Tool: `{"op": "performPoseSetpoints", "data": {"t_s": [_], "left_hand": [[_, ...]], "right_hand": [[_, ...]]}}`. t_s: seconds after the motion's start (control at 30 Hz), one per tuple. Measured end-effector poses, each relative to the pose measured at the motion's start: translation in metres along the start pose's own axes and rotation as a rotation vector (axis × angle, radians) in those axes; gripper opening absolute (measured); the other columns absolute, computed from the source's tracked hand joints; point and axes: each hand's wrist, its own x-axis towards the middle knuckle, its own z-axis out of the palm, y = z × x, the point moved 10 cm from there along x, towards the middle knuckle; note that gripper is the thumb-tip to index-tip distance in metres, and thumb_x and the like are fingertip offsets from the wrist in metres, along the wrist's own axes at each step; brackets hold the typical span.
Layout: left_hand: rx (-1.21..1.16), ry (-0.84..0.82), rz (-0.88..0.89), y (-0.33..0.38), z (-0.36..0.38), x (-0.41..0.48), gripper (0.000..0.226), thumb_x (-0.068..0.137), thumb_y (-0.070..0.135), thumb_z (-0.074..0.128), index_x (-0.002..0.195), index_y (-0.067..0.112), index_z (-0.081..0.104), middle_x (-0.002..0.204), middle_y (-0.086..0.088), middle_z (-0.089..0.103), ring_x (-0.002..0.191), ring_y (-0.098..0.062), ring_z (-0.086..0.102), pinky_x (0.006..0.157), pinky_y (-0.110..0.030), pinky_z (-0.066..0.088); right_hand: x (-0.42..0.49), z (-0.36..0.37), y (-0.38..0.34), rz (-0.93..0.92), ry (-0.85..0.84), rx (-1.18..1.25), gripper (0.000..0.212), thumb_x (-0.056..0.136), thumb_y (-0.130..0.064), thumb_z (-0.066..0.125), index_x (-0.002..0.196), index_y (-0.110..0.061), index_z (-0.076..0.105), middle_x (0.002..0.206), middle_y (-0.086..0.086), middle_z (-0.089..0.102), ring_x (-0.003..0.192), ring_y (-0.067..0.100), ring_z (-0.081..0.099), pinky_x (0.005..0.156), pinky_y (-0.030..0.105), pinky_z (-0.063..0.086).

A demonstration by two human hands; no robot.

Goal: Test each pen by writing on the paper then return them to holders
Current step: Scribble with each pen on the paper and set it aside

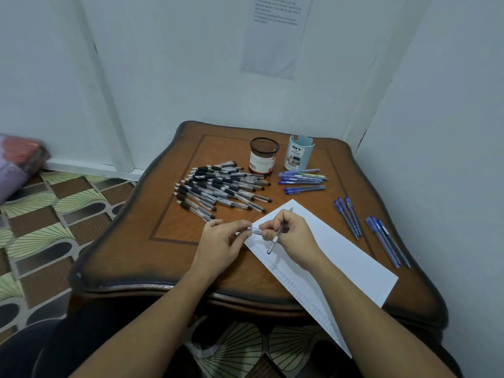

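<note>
our right hand (293,236) grips a pen (275,240), our left hand (218,241) pinches what seems its cap (254,230); we judge capping, needing aligned ends.

Your hands: your left hand (218,242) and right hand (293,236) are both bare.
Your forearms: your left forearm (152,309) and right forearm (368,309) are uncovered throughout.
Your clothing: dark, near-black fabric (68,336) covers your lap; its cut is unclear.

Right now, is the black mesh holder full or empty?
Empty, as far as shown: no pen stands above the rim of the black mesh holder; the black pens lie heaped on the table beside it.
</note>
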Motion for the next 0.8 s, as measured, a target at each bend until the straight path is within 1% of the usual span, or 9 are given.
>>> {"op": "performPoseSetpoints", "data": {"t_s": [0.1,0.17,0.27,0.3,0.33,0.4,0.5,0.63,0.8], "left_hand": [[-0.007,0.018,0.027,0.003,-0.001,0.001,0.025,0.089,0.037,0.059,0.109,0.028,0.072,0.102,0.018,0.072,0.090,0.009,0.057,0.095,-0.029,0.034],[0.005,0.028,0.046,0.005,-0.002,0.001,0.024,0.089,0.034,0.061,0.107,0.025,0.073,0.102,0.016,0.072,0.093,0.010,0.054,0.090,-0.027,0.034],[0.009,0.034,0.050,0.007,-0.004,0.002,0.018,0.089,0.030,0.061,0.101,0.024,0.073,0.093,0.018,0.071,0.086,0.010,0.056,0.082,-0.021,0.037],[-0.012,0.041,0.025,0.005,-0.007,0.002,0.015,0.090,0.028,0.062,0.099,0.024,0.073,0.088,0.018,0.071,0.080,0.010,0.057,0.078,-0.016,0.038],[-0.044,0.046,-0.014,0.001,-0.008,0.003,0.011,0.091,0.027,0.063,0.098,0.025,0.072,0.084,0.016,0.071,0.075,0.006,0.059,0.073,-0.013,0.040],[-0.115,0.033,-0.108,-0.007,-0.009,0.003,0.008,0.094,0.026,0.063,0.097,0.026,0.070,0.083,0.011,0.073,0.074,-0.006,0.064,0.067,-0.021,0.049],[-0.134,-0.021,-0.172,-0.010,-0.005,0.002,0.006,0.095,0.027,0.062,0.098,0.028,0.067,0.094,0.011,0.074,0.084,-0.008,0.067,0.072,-0.027,0.053],[-0.104,-0.064,-0.179,-0.015,0.002,0.002,0.006,0.096,0.032,0.059,0.097,0.037,0.061,0.090,0.009,0.074,0.079,-0.011,0.067,0.079,-0.037,0.053],[-0.115,-0.092,-0.189,-0.020,0.009,0.002,0.011,0.096,0.031,0.057,0.099,0.041,0.057,0.088,0.013,0.073,0.094,-0.015,0.067,0.096,-0.048,0.047]], "right_hand": [[-0.003,-0.001,0.003,-0.005,0.013,-0.011,0.032,0.079,0.007,0.076,0.072,-0.012,0.051,0.086,0.008,0.076,0.089,0.029,0.073,0.087,0.043,0.058],[-0.003,0.001,0.005,-0.011,0.008,0.002,0.030,0.081,0.006,0.075,0.074,-0.011,0.052,0.086,0.009,0.076,0.086,0.028,0.073,0.083,0.039,0.058],[-0.005,0.001,0.004,-0.005,0.028,0.126,0.009,0.096,-0.011,0.063,0.089,-0.011,0.058,0.088,0.014,0.074,0.079,0.024,0.071,0.075,0.034,0.059],[-0.006,-0.002,0.005,0.014,0.059,0.170,0.010,0.103,-0.019,0.053,0.097,-0.015,0.059,0.086,0.013,0.073,0.076,0.022,0.069,0.071,0.033,0.059],[-0.006,-0.007,0.008,0.039,0.097,0.201,0.019,0.107,-0.024,0.042,0.103,-0.020,0.060,0.080,0.011,0.072,0.070,0.019,0.066,0.065,0.031,0.058],[-0.006,-0.017,0.017,0.096,0.175,0.252,0.032,0.109,-0.024,0.032,0.102,-0.025,0.063,0.067,0.006,0.061,0.058,0.015,0.055,0.053,0.030,0.048],[-0.007,-0.017,0.029,0.146,0.186,0.340,0.025,0.105,-0.014,0.035,0.095,-0.015,0.057,0.060,0.005,0.054,0.056,0.017,0.045,0.050,0.031,0.037],[-0.007,-0.011,0.029,0.141,0.114,0.325,0.011,0.102,-0.009,0.045,0.091,-0.010,0.047,0.068,0.009,0.067,0.060,0.016,0.053,0.051,0.029,0.038],[-0.007,-0.010,0.028,0.106,0.087,0.330,0.015,0.102,-0.013,0.051,0.087,-0.011,0.051,0.079,0.012,0.073,0.065,0.015,0.055,0.053,0.026,0.040]]}}
